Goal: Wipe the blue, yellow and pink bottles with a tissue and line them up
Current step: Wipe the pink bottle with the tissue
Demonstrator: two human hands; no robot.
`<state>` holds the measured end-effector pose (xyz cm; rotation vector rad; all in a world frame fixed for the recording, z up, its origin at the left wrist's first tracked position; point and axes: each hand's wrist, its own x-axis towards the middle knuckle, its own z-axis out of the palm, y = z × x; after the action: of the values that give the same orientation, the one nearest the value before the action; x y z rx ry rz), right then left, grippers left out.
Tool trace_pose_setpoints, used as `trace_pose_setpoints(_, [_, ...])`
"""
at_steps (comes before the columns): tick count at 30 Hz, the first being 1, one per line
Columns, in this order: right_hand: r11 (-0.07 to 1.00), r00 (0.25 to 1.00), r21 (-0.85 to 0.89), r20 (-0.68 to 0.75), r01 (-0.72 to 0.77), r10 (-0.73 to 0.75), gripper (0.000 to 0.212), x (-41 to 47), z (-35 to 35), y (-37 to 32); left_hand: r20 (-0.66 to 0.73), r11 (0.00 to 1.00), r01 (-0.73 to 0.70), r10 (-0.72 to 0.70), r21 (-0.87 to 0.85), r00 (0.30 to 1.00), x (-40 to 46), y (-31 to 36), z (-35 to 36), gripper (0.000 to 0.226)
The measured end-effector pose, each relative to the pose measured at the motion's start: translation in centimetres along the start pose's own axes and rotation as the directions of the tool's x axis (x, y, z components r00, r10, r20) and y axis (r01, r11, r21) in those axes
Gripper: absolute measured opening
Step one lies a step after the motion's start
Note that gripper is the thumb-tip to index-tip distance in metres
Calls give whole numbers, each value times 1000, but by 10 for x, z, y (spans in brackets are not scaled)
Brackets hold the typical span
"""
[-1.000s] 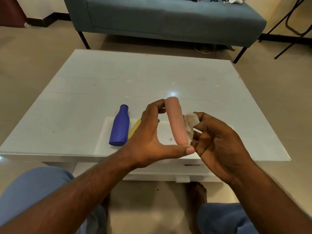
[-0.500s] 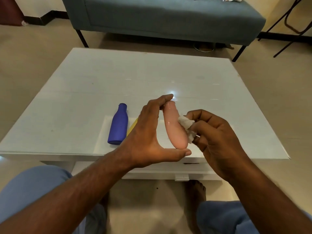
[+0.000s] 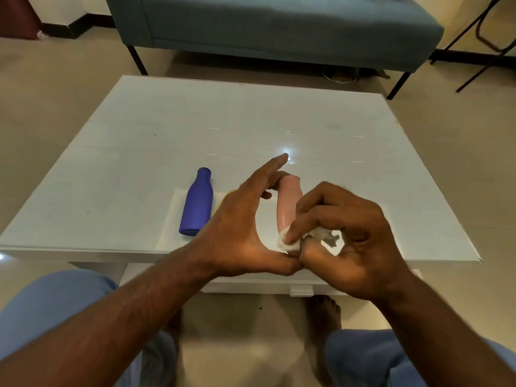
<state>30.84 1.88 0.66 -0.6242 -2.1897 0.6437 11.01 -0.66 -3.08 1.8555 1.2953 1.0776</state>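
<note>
Pink bottle (image 3: 289,202) held lengthwise in the left hand (image 3: 237,233), base near the thumb, top against the fingers. I see the right hand (image 3: 346,236) closed around a white tissue (image 3: 290,241), pressing it to the bottle's lower end. Blue bottle (image 3: 196,203) lies on its side on the table (image 3: 139,152), just left of the left hand. A yellow bottle (image 3: 220,203) (only a sliver shows) seems to lie beside it, behind the hand. Grey-blue sofa (image 3: 279,23) stands beyond the table; beige floor (image 3: 42,107) all round.
</note>
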Motion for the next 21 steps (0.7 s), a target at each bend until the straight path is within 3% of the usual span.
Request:
trace_pose_setpoints(6, [974, 952, -36, -223, -223, 210, 23, 1, -6, 19, 131, 999, -19, 14, 34, 991, -6, 10, 2, 140])
trace_pose_setpoints(9, [981, 970, -1, -155, -192, 190, 23, -3, -3, 16, 108, 1000, 13, -10, -23, 994, -6, 6, 5, 141])
trace_pose_setpoints(16, [988, 990, 152, 126, 42, -62, 19, 1, -4, -6, 86, 998, 46, -42, -44, 995, -3, -2, 3, 136])
trace_pose_setpoints(21, [997, 994, 6, -79, -80, 81, 20, 1, -2, 8, 143, 1000, 3, -2, -7, 990, -1, 7, -2, 140])
